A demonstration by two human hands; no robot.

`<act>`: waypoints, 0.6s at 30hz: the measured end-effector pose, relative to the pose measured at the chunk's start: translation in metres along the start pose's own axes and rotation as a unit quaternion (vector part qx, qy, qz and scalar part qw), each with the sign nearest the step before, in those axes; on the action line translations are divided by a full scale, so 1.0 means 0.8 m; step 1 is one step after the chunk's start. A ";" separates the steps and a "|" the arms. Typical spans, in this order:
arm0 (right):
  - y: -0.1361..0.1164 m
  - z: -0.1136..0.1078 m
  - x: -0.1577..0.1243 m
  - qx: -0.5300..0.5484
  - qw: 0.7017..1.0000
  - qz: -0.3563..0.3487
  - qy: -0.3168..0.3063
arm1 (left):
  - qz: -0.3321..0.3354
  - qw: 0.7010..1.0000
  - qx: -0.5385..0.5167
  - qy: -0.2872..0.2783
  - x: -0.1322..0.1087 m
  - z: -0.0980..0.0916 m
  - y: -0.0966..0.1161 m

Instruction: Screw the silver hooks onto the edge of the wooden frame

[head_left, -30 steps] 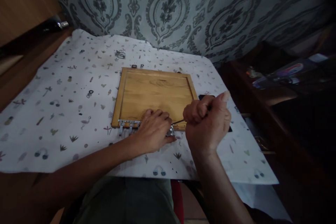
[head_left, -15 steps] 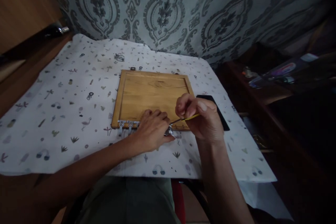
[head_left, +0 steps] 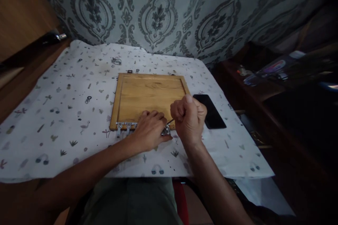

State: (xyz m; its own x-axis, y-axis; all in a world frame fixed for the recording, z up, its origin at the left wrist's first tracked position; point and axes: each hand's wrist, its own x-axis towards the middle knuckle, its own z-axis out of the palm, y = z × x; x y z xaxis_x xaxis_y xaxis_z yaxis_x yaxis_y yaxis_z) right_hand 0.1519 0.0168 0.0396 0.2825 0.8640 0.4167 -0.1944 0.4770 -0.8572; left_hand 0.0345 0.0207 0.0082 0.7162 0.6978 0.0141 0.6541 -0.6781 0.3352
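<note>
A shallow-framed wooden board [head_left: 150, 95] lies flat on the table. Along its near edge runs a silver metal hook rail [head_left: 128, 126], with hooks jutting over the edge toward me. My left hand [head_left: 150, 130] is closed over the rail, fingers on the board and thumb below the edge, covering the rail's middle. In a fist, my right hand [head_left: 188, 117] grips a screwdriver [head_left: 170, 122]; its handle is hidden inside the fist. The thin shaft slants down left to the rail's right end, beside my left fingers. Whether the tip sits in a screw I cannot tell.
A black phone [head_left: 211, 111] lies right of the board on the patterned white tablecloth [head_left: 92, 151]. A dark, silver-tipped object [head_left: 52, 37] rests on a wooden ledge at left. At right, a clear plastic bottle [head_left: 274, 66] lies on a dark surface. A patterned curtain [head_left: 158, 14] hangs behind.
My right hand has turned over and closed into a fist round the yellow screwdriver handle, which showed before. The left hand keeps its place on the rail. The view has shifted slightly.
</note>
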 end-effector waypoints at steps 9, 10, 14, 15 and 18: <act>0.003 -0.005 -0.008 -0.027 1.000 -0.015 -0.006 | 0.002 1.000 -0.004 0.012 -0.001 0.000 0.000; 0.002 -0.005 -0.009 -0.023 1.000 -0.021 0.004 | 0.004 1.000 -0.004 0.013 -0.001 0.000 0.000; -0.006 -0.006 -0.008 0.008 0.999 -0.032 0.036 | 0.006 1.000 -0.004 0.013 -0.001 0.000 0.000; -0.008 -0.007 -0.007 0.014 0.999 -0.029 0.035 | 0.004 1.000 -0.004 0.013 -0.001 -0.001 0.000; -0.013 -0.008 -0.003 0.017 0.999 -0.024 0.025 | -0.002 1.000 -0.002 0.012 -0.001 -0.003 0.001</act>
State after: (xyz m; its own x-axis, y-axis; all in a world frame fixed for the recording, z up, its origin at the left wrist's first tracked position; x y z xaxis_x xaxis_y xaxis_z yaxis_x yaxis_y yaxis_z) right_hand 0.1595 0.0087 0.0451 0.3392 0.8314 0.4400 -0.2113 0.5232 -0.8256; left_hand 0.0341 0.0204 0.0105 0.7072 0.7061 0.0346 0.6562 -0.6738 0.3398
